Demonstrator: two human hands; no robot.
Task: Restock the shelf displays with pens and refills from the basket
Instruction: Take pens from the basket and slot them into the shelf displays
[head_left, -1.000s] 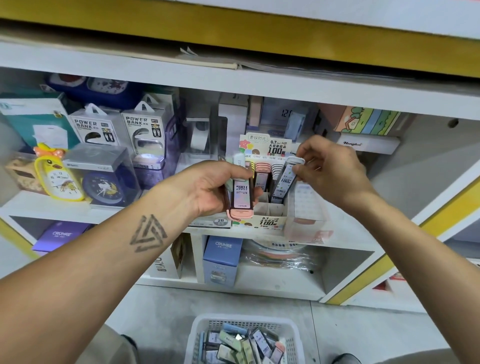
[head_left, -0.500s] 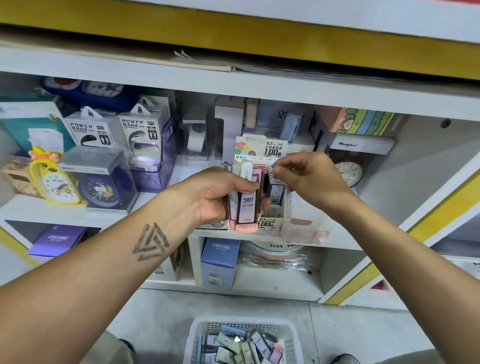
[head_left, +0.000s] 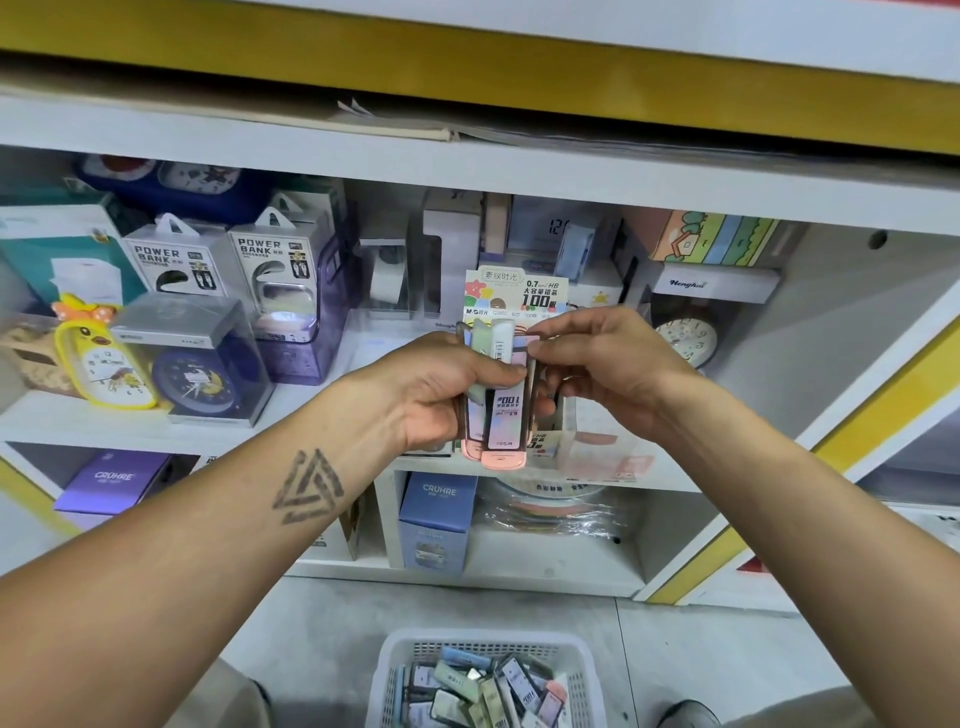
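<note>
Clearly we are dealing with light, stiff little things: flat plastic lead-refill cases (head_left: 501, 410), slim and smooth-sided, with a rounded pink cap at the lower end. Our judgement is that they weigh next to nothing but slide easily against one another, so a stack wants a firm squeeze across its flat faces, near the middle, rather than a pinch at the slick cap. One case alone is best taken by its narrow edges at the top end, where it stands proud of the others.

Our left hand (head_left: 441, 387) grips the bunch, fingers and thumb curled round it, just in front of the cardboard display box (head_left: 543, 441) on the shelf (head_left: 311, 426). Our right hand (head_left: 605, 358) has its fingertips pinched on the top edge of the bunch, seemingly working one case free to slot into the box.

Counting: two hands, both busy. In the left hand we make out at least three cases, perhaps four; they overlap and we cannot tell exactly. One display box with its printed header card (head_left: 514, 293) stands behind. One white basket (head_left: 576, 670) sits on the floor below, with more than a dozen cases heaped inside, too jumbled to count. Plenty of restocking remains, judging by that heap.
</note>
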